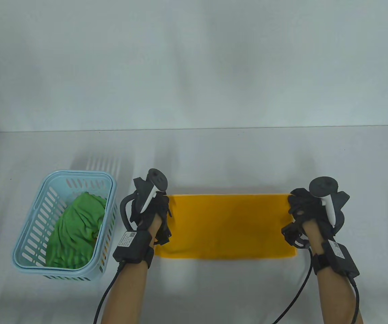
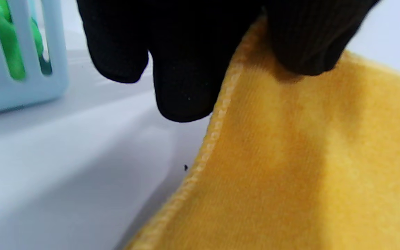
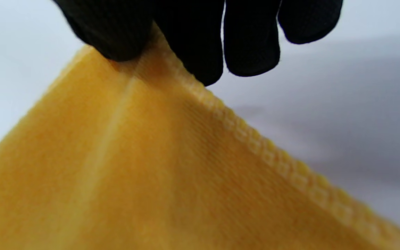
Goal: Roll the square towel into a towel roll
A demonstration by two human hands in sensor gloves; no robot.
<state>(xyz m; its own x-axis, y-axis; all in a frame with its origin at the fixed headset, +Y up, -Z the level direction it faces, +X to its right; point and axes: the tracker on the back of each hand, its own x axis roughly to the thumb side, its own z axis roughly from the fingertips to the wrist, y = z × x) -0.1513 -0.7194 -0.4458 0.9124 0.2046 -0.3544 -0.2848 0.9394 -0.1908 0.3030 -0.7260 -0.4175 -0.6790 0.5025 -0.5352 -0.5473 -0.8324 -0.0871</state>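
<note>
- Writing: the white label on the black sensor box strapped to my left wrist (image 1: 133, 249) carries small print and a code square, too small to read; the box on my right wrist (image 1: 338, 260) has a label just as illegible.
- My left hand (image 1: 153, 211), in its black sensor glove, pinches the left edge of the mustard-yellow square terry towel (image 1: 226, 226) near its far corner — in the left wrist view the thumb (image 2: 311, 41) lies on top of the cloth and the fingers (image 2: 182, 86) curl behind the stitched hem.
- My right hand (image 1: 307, 211), gloved the same, pinches the towel's right edge near the far corner; in the right wrist view the thumb (image 3: 113, 31) presses on the cloth and the fingertips (image 3: 252, 48) hang just past the hem.
- The towel stretches between my two hands at the near part of the white table (image 1: 214, 158), its near edge resting on the tabletop, showing as a wide rectangle.
- It looks plain and smooth, a soft short pile with a looped overlock hem (image 3: 276, 156) in the same yellow, and one faint crease (image 3: 106, 139) runs down from my right thumb.
- Left of my left hand stands a pale blue slotted plastic basket (image 1: 35, 229) holding a crumpled green cloth (image 1: 75, 233).
</note>
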